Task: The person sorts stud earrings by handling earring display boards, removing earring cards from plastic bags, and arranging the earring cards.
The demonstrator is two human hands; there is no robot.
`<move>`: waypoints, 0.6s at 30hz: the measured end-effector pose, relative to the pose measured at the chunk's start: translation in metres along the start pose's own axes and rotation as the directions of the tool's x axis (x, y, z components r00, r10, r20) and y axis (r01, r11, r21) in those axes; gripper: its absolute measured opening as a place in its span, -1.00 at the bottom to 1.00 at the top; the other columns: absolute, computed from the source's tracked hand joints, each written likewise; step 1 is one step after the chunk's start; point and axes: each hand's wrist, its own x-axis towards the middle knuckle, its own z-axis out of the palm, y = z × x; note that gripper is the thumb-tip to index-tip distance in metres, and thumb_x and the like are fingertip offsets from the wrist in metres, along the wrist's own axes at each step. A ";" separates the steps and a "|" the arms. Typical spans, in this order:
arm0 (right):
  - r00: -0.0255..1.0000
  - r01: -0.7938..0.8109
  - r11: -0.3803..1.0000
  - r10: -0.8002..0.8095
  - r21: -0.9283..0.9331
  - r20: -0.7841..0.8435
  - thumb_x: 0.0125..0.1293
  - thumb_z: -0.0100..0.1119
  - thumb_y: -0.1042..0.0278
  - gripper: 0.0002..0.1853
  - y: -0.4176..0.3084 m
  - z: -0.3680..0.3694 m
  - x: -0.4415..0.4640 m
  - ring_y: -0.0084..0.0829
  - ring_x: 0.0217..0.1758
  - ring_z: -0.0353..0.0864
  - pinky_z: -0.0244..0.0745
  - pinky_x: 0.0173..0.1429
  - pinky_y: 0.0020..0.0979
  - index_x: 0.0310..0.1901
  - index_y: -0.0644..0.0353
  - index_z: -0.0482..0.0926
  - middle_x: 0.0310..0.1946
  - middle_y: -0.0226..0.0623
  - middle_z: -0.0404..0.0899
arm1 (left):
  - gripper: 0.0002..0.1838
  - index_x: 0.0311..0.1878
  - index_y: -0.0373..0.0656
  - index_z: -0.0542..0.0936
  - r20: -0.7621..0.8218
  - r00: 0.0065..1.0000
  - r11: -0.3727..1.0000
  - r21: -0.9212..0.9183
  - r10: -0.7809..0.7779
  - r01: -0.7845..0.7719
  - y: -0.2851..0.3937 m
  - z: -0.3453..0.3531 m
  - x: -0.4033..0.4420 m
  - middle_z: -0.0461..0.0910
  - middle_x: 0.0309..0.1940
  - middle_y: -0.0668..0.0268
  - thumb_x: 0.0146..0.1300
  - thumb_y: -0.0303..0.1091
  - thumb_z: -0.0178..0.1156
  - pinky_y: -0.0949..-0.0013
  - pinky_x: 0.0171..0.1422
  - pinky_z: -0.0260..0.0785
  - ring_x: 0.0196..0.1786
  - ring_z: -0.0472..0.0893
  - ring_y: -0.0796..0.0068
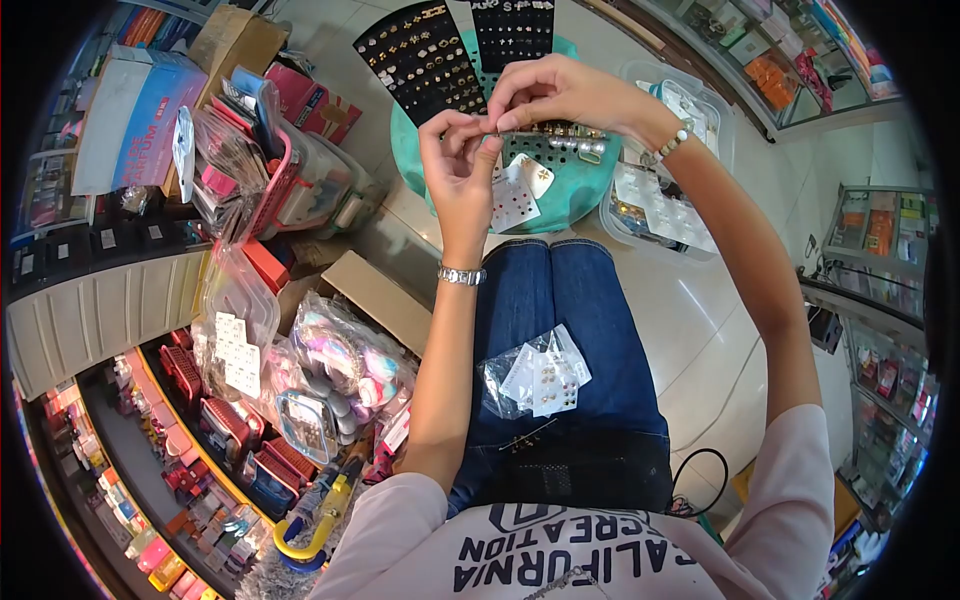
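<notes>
Both hands meet above a green perforated stool [585, 185]. My left hand [460, 165] has its fingertips pinched together, and my right hand [545, 95] pinches at the same spot. What lies between the fingertips is too small to make out. Behind them stand a black display board [420, 60] with rows of small earrings and a second black board [513, 35]. White earring cards [515, 195] lie on the stool just below the hands. More earring cards [555, 375] and clear plastic packets rest on my lap in blue jeans.
Clear plastic bins [725, 110] with jewellery cards stand right of the stool. On the left are a pink basket [272, 190], a perfume carton [140, 120], an open cardboard box [380, 300] and bagged goods [345, 355]. Glass shelves [885, 240] line the right side.
</notes>
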 end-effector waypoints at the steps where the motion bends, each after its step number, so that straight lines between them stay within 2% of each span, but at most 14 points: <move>1: 1.000 -0.011 1.000 0.011 0.008 0.010 0.16 0.21 0.39 -0.91 -0.001 -0.001 0.000 -0.69 -0.38 0.40 0.31 -0.25 -0.68 -0.32 0.19 0.63 -0.37 -0.46 0.54 | -0.66 -0.05 -0.15 0.30 -0.002 1.000 1.000 0.001 -0.001 0.001 0.000 0.001 0.000 0.52 -0.22 0.21 0.13 -0.62 0.13 0.53 -0.04 0.31 -0.17 0.49 0.52; 9: 0.994 0.000 0.999 -0.004 0.037 0.108 0.14 0.24 0.34 -0.84 -0.009 -0.013 0.008 -0.66 -0.44 0.41 0.34 -0.29 -0.68 -0.30 0.22 0.65 -0.45 -0.42 0.57 | -0.68 -0.08 -0.21 0.32 -0.005 1.000 1.000 0.008 -0.029 0.029 0.003 0.004 0.002 0.47 -0.22 0.24 0.11 -0.63 0.13 0.53 -0.04 0.34 -0.18 0.47 0.53; 13: 0.985 0.014 0.998 -0.004 -0.058 0.173 0.19 0.17 0.39 -0.87 -0.010 -0.023 0.017 -0.68 -0.40 0.41 0.33 -0.26 -0.70 -0.27 0.21 0.63 -0.42 -0.45 0.55 | -0.72 -0.11 -0.22 0.36 -0.051 0.999 1.000 0.002 -0.016 0.017 0.002 0.009 0.009 0.46 -0.25 0.27 0.11 -0.61 0.14 0.55 -0.06 0.32 -0.20 0.45 0.55; 18: 0.991 -0.003 0.999 0.008 -0.033 0.132 0.18 0.15 0.43 -0.86 -0.006 -0.027 0.023 -0.69 -0.36 0.44 0.36 -0.22 -0.71 -0.24 0.20 0.62 -0.42 -0.46 0.55 | -0.78 -0.12 -0.20 0.38 -0.053 0.998 0.999 0.036 0.026 -0.024 -0.003 0.010 0.018 0.49 -0.31 0.33 0.17 -0.57 0.12 0.61 -0.11 0.27 -0.27 0.43 0.64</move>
